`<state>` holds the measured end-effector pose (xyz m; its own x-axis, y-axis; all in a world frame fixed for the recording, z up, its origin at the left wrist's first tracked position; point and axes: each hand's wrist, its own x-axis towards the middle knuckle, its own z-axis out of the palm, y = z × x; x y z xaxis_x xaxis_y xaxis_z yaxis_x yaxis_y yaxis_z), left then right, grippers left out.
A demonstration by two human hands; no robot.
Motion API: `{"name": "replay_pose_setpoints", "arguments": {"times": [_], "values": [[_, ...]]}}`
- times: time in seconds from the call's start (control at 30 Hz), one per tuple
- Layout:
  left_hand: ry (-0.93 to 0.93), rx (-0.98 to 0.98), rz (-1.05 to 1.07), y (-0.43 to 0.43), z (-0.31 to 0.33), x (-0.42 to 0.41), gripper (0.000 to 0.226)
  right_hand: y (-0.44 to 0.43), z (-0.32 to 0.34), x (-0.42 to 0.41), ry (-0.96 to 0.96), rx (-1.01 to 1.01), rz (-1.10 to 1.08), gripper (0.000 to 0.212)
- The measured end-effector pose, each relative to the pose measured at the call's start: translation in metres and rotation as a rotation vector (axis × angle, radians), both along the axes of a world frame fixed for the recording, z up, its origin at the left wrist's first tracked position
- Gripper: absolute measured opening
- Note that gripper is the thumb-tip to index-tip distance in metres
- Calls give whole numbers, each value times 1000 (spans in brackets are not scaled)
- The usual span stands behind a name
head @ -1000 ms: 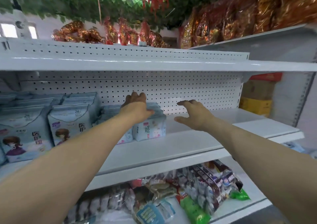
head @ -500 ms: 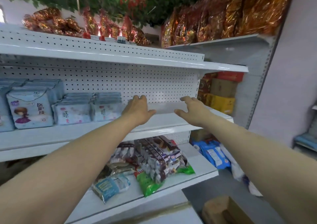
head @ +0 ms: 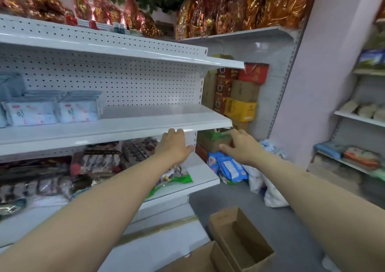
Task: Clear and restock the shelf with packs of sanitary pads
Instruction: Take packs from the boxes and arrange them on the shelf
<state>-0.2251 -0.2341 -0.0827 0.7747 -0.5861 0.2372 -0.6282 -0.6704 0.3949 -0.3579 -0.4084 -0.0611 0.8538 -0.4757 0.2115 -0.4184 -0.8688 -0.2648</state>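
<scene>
The white metal shelf unit (head: 145, 124) fills the left side, with flat glossy boards and a back panel (head: 135, 84) punched with rows of small holes. The right half of the middle board is bare. Crinkled red and gold foil bags (head: 250, 5) line the top. Beyond the shelf end stand square cardboard cartons (head: 239, 97), red, brown and yellow. An open brown cardboard box (head: 239, 236) sits on the grey floor.

The left hand (head: 174, 144) reaches out with fingers straight and spread, holding nothing, its fingertips at the front edge of the middle board; whether they touch it I cannot tell. The right hand (head: 239, 147) is likewise open and holds nothing, past the shelf end.

Soft pale-blue packs of pads (head: 78, 111) stand stacked at the left of the middle board, well apart from both hands. Shiny dark snack packets (head: 100, 161) crowd the board below.
</scene>
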Motion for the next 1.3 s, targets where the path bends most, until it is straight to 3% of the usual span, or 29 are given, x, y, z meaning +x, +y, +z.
{"name": "replay_pose_setpoints", "arguments": {"times": [0.63, 1.1, 1.3], "values": [[156, 216, -35, -154, -120, 80, 61, -146, -120, 62, 207, 172, -127, 55], [441, 294, 279, -198, -252, 86, 63, -244, -252, 135, 400, 377, 198, 55], [629, 336, 435, -190, -358, 63, 63, -246, -359, 148, 654, 388, 355, 62]]}}
